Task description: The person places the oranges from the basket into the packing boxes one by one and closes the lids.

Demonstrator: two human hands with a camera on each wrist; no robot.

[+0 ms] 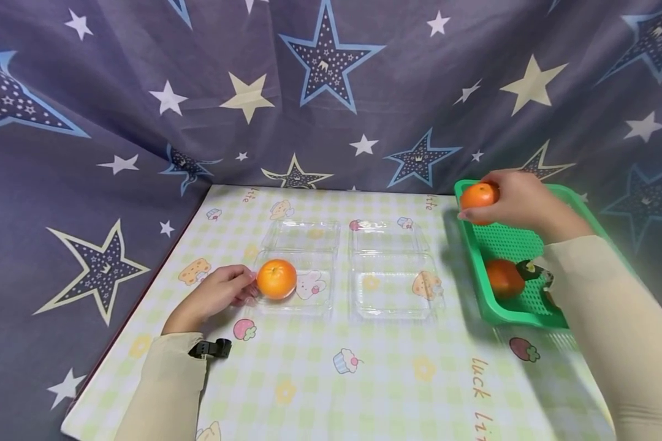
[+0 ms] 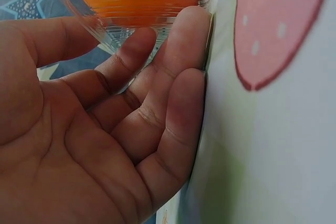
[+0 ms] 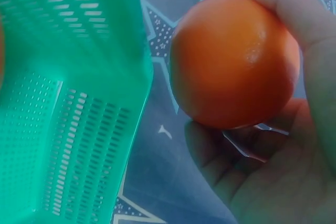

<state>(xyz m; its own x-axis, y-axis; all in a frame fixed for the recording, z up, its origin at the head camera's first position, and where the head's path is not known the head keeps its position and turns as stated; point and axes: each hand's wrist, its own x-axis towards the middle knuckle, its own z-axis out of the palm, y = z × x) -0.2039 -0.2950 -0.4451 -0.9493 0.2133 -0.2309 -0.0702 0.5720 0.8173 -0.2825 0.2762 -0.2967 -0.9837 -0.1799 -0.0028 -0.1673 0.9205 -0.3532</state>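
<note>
In the head view, an orange (image 1: 276, 279) sits in the left clear plastic box (image 1: 314, 306), whose lid stands open at the back. My left hand (image 1: 220, 293) grips the box's left edge, thumb at the rim and fingers against the outer wall. The left wrist view shows the curled fingers (image 2: 184, 40) beside the ribbed wall, with the orange behind it. My right hand (image 1: 521, 199) holds a second orange (image 1: 479, 195) between thumb and fingers, raised over the left rim of the green basket (image 1: 491, 312). The right wrist view shows this orange clear of the basket wall.
A second clear plastic box (image 1: 394, 303), lid open, stands to the right of the first. A reddish-orange fruit (image 1: 504, 278) lies in the basket, partly behind the right wrist's camera. A checked cloth (image 1: 320, 398) covers the table; a star-patterned curtain (image 1: 198, 159) hangs behind and left.
</note>
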